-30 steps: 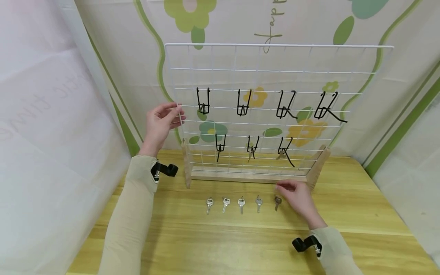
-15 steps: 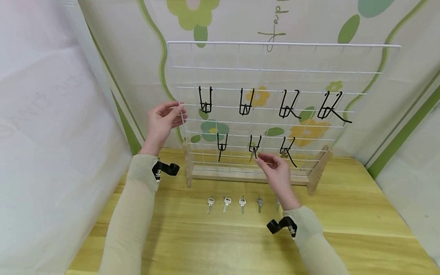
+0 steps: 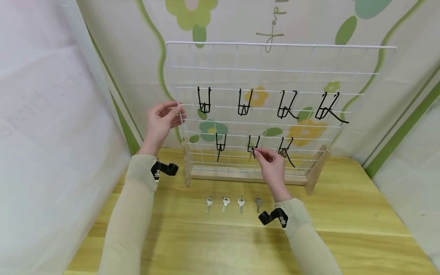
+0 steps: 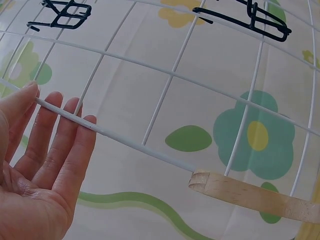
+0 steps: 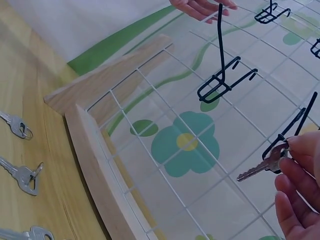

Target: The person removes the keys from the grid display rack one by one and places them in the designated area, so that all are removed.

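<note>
A white wire grid rack [image 3: 280,45] stands upright on wooden feet, with black hooks in two rows. My left hand [image 3: 161,120] holds its left side rod, thumb in front and fingers behind, as the left wrist view shows. My right hand [image 3: 273,168] is at the middle hook [image 3: 253,143] of the lower row. There its thumb and finger pinch a silver key [image 5: 267,164] by the head, near its small ring, with the blade pointing away from the hand. Another key [image 3: 283,153] hangs at the lower right hook, just behind the hand.
Several keys [image 3: 241,204] lie in a row on the wooden table [image 3: 220,244] before the rack's wooden base bar [image 3: 223,175]. The upper row of hooks [image 3: 244,103] juts forward above the right hand. A flower-print cloth [image 3: 223,23] hangs close behind the rack.
My right hand has moved up and left from the right end of the key row to the lower middle hook and its key. The left hand has kept its place on the rod.
</note>
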### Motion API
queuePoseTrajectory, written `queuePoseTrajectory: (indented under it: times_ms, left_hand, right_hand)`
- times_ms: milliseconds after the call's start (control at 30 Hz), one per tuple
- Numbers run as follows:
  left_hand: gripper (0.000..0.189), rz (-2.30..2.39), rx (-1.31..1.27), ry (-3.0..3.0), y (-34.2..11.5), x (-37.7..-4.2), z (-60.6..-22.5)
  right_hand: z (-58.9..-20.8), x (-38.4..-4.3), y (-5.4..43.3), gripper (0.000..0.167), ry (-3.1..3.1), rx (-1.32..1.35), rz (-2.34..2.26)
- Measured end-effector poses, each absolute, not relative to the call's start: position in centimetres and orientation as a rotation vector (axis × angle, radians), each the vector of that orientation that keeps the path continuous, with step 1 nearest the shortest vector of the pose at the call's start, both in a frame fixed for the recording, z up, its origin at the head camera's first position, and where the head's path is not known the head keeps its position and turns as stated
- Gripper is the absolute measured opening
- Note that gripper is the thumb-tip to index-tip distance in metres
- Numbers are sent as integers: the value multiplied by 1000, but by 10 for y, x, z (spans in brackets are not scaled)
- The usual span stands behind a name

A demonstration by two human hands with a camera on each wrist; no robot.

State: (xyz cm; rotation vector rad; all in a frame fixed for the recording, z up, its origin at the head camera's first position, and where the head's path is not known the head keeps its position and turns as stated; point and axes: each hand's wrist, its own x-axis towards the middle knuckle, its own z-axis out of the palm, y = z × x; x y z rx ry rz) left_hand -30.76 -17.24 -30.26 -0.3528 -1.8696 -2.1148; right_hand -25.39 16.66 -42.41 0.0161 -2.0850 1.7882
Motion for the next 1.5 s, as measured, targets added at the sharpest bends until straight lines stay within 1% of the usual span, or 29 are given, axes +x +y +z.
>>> queuePoseTrajectory:
  times_ms: [100,300,500,633,800,933,1000,1100,1300,1500]
  left_hand:
    - [32,-2112,-354,-1880,-173,-309,-304]
    - [35,-2121,-354,-1857,-175,-309,-305]
    - [31,-2114,-376,-1859,-173,-310,-305]
    - [34,-2110,-387,-1869,-172,-310,-305]
    - [37,-2094,-379,-1878,-173,-309,-305]
    - [34,-2091,-379,-1880,-173,-309,-306]
    - [32,-2093,-377,-1874,-174,-308,-307]
    - [31,-2102,-376,-1867,-173,-309,-307]
    - [33,-2105,-376,-1866,-173,-310,-308]
    - [33,-2106,-374,-1869,-173,-309,-307]
  right_hand:
    - [-426,-250,166,23,-2069,27,1769]
    - [-423,-241,168,20,-2042,130,1779]
    - [-422,-224,170,18,-2076,176,1818]
    - [-420,-214,170,17,-2108,180,1793]
    - [-402,-196,166,12,-2112,199,1748]
    - [-384,-182,165,11,-2110,251,1725]
    - [-382,-179,167,12,-2126,262,1728]
    - [-392,-181,176,12,-2175,245,1745]
    - [-428,-184,200,16,-2273,264,1748]
    - [-455,-183,238,17,-2314,241,1724]
